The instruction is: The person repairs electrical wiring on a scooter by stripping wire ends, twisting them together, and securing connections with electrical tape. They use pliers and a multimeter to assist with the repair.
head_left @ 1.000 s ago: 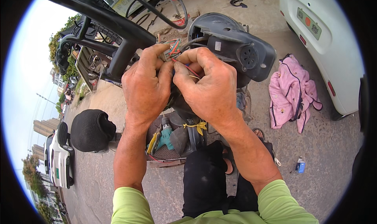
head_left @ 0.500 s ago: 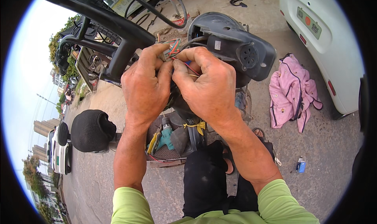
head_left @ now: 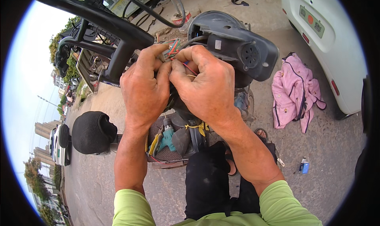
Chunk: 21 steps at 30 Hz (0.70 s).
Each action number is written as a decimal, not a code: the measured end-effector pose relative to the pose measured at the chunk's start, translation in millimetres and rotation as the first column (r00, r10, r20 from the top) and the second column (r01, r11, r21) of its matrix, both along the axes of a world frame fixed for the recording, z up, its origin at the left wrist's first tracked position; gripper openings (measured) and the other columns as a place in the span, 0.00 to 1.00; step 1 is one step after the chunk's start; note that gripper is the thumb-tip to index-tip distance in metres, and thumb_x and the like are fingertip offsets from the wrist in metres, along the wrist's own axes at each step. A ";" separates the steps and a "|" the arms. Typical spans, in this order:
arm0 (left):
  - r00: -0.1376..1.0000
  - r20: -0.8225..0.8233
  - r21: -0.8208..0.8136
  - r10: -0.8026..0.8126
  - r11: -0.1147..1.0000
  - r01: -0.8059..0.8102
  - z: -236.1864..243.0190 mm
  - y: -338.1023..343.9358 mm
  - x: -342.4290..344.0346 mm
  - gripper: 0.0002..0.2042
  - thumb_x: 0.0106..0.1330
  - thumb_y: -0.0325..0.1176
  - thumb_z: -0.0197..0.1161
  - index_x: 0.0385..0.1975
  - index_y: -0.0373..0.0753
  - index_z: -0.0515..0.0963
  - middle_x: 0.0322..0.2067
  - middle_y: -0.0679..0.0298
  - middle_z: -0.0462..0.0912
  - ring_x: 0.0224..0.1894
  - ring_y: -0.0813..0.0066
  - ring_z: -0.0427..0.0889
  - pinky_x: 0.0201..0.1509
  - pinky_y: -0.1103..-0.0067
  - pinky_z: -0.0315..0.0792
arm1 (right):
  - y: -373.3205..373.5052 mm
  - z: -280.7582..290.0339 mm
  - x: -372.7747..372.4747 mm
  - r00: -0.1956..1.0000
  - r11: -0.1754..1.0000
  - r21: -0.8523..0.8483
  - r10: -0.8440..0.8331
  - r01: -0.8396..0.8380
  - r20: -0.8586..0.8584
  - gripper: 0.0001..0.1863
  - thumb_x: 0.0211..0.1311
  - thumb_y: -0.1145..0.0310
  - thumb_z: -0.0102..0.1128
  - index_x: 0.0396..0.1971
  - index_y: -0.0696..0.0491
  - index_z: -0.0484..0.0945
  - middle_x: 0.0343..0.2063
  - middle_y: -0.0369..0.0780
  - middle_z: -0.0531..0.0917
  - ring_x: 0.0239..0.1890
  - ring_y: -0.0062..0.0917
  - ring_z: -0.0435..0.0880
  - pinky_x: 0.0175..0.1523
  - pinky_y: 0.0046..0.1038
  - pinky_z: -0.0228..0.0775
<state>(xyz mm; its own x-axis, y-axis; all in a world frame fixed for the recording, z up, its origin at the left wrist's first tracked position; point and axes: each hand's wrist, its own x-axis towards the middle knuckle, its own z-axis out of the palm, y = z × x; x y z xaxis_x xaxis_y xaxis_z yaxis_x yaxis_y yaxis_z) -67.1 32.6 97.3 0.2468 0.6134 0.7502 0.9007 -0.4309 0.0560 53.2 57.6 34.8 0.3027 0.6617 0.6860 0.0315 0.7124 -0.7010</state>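
Note:
A bundle of coloured wires with a pale connector (head_left: pixel 171 48) sits in the middle of a stripped scooter front. My left hand (head_left: pixel 144 87) is closed on it from the left, fingertips pinched together. My right hand (head_left: pixel 206 85) grips from the right, thumb and bent fingers on a red wire (head_left: pixel 188 68); what lies between the fingertips is mostly hidden. Just above are a black handlebar frame (head_left: pixel 122 47) and a dark plastic housing (head_left: pixel 237 43). Below my hands, a teal drill (head_left: pixel 168 139) lies on the textured footboard (head_left: pixel 178 122) beside a yellow rag (head_left: pixel 200 127) tied round the column.
A black mesh seat (head_left: pixel 93 133) is at left, parked cars (head_left: pixel 59 144) beyond. At right stand a white car (head_left: pixel 316 67), a crumpled pink garment (head_left: pixel 295 89) and a small blue-white box (head_left: pixel 304 165) on the pavement. Hoses (head_left: pixel 162 20) loop at the top.
Both my hands have shifted slightly left and upward with the wires still pinched between them. Little else differs.

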 end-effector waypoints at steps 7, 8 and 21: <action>1.000 -0.007 0.000 -0.006 1.000 0.006 -0.1 0.6 1.0 0.15 0.61 0.24 0.69 0.49 0.39 0.81 0.22 0.61 0.82 0.26 0.63 0.83 0.33 0.71 0.75 | -0.9 0.8 1.1 0.998 1.000 0.007 0.030 -0.030 -0.052 0.05 0.57 0.75 0.70 0.32 0.57 0.84 0.17 0.39 0.84 0.17 0.16 0.79 0.25 0.23 0.71; 1.000 -0.005 0.000 -0.004 1.000 0.004 -0.4 0.3 0.7 0.15 0.61 0.24 0.69 0.49 0.39 0.81 0.22 0.60 0.82 0.26 0.63 0.83 0.33 0.71 0.75 | -1.3 0.6 1.1 0.998 0.999 0.006 0.034 -0.034 -0.053 0.05 0.57 0.75 0.70 0.32 0.57 0.84 0.17 0.39 0.84 0.17 0.16 0.79 0.25 0.23 0.71; 1.000 0.015 -0.012 0.003 1.000 -0.003 0.6 1.1 1.6 0.15 0.61 0.24 0.69 0.49 0.38 0.81 0.24 0.60 0.83 0.27 0.63 0.85 0.34 0.71 0.76 | -2.6 0.2 3.6 0.993 0.995 -0.025 0.090 -0.093 -0.078 0.07 0.56 0.73 0.70 0.31 0.56 0.80 0.22 0.42 0.86 0.22 0.32 0.87 0.27 0.32 0.76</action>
